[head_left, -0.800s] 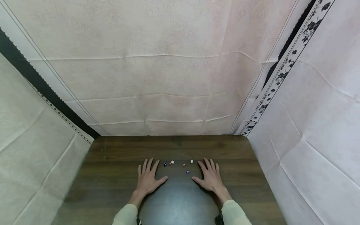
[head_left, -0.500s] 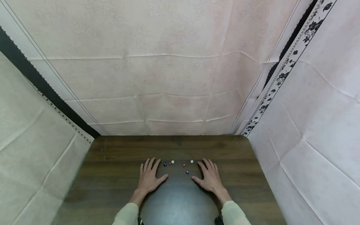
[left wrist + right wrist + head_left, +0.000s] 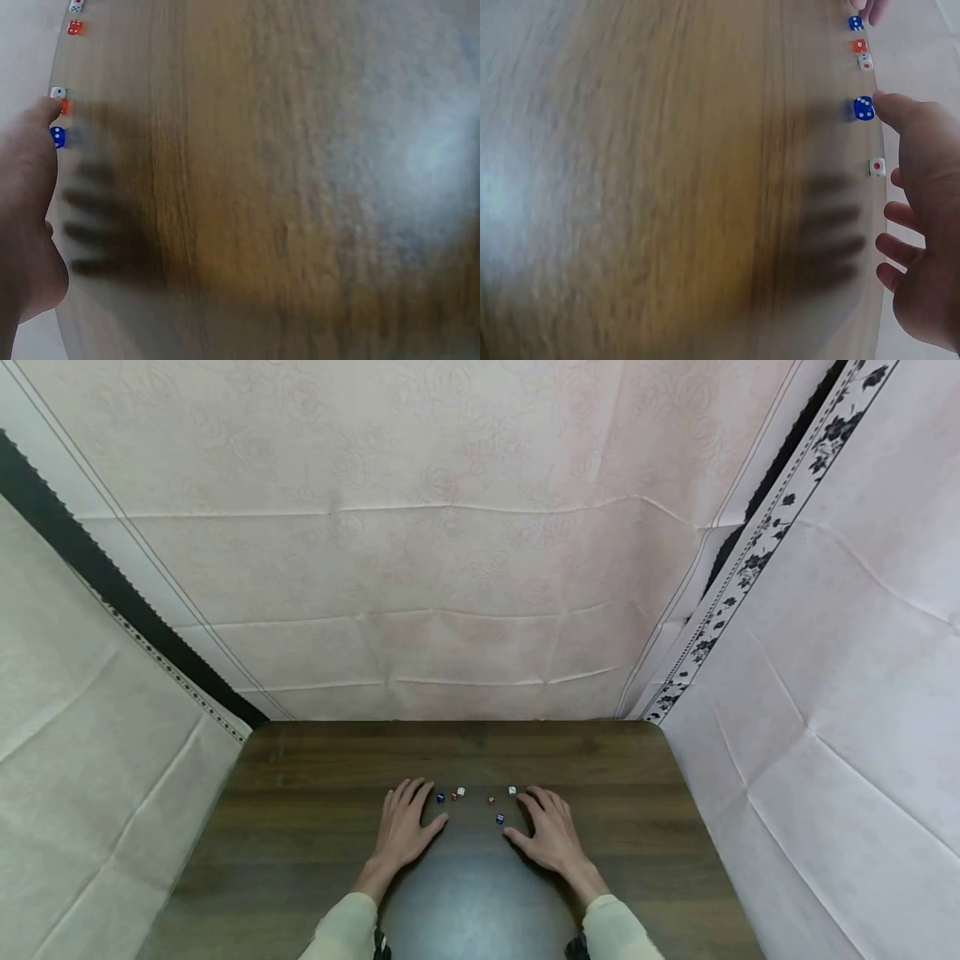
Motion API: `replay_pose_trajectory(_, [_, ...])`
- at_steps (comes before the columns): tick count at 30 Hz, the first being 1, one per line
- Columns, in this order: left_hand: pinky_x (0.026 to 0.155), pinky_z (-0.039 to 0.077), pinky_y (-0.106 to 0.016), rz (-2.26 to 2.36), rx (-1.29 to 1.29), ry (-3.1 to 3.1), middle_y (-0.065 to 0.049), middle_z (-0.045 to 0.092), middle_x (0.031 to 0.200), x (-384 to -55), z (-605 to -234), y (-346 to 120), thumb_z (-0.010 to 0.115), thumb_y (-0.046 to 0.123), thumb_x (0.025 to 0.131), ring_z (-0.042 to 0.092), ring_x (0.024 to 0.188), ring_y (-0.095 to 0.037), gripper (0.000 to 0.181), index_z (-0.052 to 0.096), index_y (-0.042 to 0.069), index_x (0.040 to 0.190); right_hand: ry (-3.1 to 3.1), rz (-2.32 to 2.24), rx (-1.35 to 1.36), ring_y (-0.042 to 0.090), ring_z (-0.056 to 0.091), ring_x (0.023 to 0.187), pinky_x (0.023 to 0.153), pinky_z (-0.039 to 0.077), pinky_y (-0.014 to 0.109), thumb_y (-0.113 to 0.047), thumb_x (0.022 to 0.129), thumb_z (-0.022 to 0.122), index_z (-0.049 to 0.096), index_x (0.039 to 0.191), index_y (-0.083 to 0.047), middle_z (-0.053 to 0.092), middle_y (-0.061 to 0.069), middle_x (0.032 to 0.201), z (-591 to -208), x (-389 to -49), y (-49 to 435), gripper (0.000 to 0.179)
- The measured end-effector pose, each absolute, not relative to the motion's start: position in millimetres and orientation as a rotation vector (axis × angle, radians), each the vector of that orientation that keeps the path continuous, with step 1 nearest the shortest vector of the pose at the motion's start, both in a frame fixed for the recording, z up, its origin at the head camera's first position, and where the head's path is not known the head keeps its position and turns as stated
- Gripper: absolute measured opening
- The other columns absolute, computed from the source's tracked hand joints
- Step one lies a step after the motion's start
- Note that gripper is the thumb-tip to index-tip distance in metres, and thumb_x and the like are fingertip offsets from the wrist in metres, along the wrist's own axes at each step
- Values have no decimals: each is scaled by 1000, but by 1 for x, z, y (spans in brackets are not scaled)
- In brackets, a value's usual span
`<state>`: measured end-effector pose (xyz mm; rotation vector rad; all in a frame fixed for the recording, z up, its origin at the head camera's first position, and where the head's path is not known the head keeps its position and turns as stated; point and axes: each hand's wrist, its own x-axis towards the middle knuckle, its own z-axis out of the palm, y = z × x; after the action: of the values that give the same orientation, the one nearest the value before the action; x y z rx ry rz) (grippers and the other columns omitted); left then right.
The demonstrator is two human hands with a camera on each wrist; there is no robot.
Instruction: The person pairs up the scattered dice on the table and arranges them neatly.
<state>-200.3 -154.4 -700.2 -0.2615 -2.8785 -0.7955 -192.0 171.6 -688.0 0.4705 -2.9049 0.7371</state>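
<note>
The left hand (image 3: pixel 402 831) and right hand (image 3: pixel 552 837) hold nothing, fingers loosely spread; just inward of the left fingertips sit a blue die (image 3: pixel 440 798), red die (image 3: pixel 453 797) and white die (image 3: pixel 461 792); near the right thumb and index lie a second blue die (image 3: pixel 500 819), second white die (image 3: pixel 512 791) and second red die (image 3: pixel 492 800); dice this small probably want a light thumb-and-fingertip pinch — nearest first, neighbours undisturbed.
</note>
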Motion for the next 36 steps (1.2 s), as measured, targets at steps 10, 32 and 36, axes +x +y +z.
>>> replay_pose_trajectory(10, [129,37,-77,-821,-272,-2817,-17,70,153,-210,-704,-147,85,37,102,59,150,-45,52,73,10,145,-2806,709,537,39,64,138,117,50,65,-43,97,90,74,143,-10,72,15,146,-691,-195,160,59])
replay_pose_trajectory(32, [125,41,-75,-816,-251,-2737,-14,77,138,-217,-704,-140,87,23,101,66,140,-42,21,84,9,116,-2754,753,572,33,66,119,104,56,56,-26,95,94,84,112,-12,76,7,122,-691,-194,143,25])
replay_pose_trajectory(36, [124,43,-73,-807,-248,-2725,-14,78,137,-216,-704,-139,87,23,101,67,139,-41,19,85,9,114,-2751,728,568,31,66,118,103,56,54,-25,95,94,84,108,-13,76,5,121,-693,-196,142,21])
